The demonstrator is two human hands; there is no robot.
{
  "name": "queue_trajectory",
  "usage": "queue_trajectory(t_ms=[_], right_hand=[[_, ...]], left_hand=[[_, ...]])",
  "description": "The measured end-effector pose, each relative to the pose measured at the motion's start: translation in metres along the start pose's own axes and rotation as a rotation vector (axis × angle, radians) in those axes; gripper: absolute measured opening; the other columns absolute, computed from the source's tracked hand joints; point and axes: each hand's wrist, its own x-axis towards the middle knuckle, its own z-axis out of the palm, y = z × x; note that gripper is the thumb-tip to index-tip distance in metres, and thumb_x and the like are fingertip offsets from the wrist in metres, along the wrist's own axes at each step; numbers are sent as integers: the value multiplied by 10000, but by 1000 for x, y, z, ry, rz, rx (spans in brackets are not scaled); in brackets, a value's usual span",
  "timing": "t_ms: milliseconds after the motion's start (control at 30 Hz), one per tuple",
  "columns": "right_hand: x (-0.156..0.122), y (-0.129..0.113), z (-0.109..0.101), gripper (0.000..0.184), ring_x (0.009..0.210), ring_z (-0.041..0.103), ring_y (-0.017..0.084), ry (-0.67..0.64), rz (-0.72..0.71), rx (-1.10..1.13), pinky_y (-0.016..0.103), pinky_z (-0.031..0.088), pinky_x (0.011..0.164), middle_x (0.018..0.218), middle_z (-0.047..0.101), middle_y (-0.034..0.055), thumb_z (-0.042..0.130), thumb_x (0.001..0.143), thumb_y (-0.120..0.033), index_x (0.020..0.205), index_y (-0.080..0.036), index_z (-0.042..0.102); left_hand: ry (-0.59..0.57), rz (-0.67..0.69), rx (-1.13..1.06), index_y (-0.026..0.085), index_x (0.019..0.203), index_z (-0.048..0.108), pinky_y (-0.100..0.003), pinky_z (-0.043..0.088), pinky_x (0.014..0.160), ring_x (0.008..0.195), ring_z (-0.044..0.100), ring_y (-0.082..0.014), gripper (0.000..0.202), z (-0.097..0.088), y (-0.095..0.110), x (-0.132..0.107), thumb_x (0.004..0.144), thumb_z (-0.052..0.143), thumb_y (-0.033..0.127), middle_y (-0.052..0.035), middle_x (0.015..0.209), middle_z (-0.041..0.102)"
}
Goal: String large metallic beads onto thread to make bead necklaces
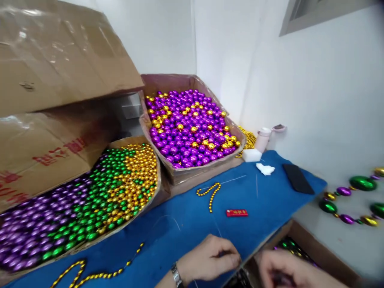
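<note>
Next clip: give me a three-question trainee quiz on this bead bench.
1. True or false: the rear box holds mostly green beads.
2. The small red item lies on: A) the blue cloth B) a plate C) the floor.
3. Short answer: which hand wears the wristwatch?
Key: 1 false, mostly purple; 2 A; 3 the left hand.

The scene is bright, with even white light from above. The beads (192,124) shine with many small glare spots. Shadows are soft and short. The right hand (288,272) is blurred, and the box (54,48) at the left edge looks stretched.
</note>
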Motion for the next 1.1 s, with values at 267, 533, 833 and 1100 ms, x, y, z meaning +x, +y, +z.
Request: queue_trajectory(t_ms=[267,533,833,1100], right_hand=[[-94,93,-25,206,744,540,169,240,289,-256,289,448,678,821,573,26,463,891,-378,896,-199,565],[-72,95,-2,311,906,604,193,377,271,-508,304,455,795,985,611,49,333,957,-387,1140,-257,548],[-43,92,-4,288,712,653,229,348,254,-732,304,439,572,884,663,57,390,930,-408,986,-226,606],[-35,96,-4,306,686,642,183,332,210,-846,257,414,545,807,654,22,361,954,-395,866,-226,600]], left_hand=[[15,-26,262,203,752,619,-248,409,648,723,615,-177,214,63,-5,59,880,447,205,-31,771,665],[-1,-87,397,217,805,604,-254,427,673,769,631,-188,239,77,-11,84,903,393,165,-47,845,671],[-46,-111,426,220,829,620,-247,450,698,770,641,-183,231,74,-6,89,909,404,201,-57,864,671],[-30,-104,413,217,793,608,-251,452,677,746,631,-182,239,73,-3,88,905,400,185,-46,828,660]])
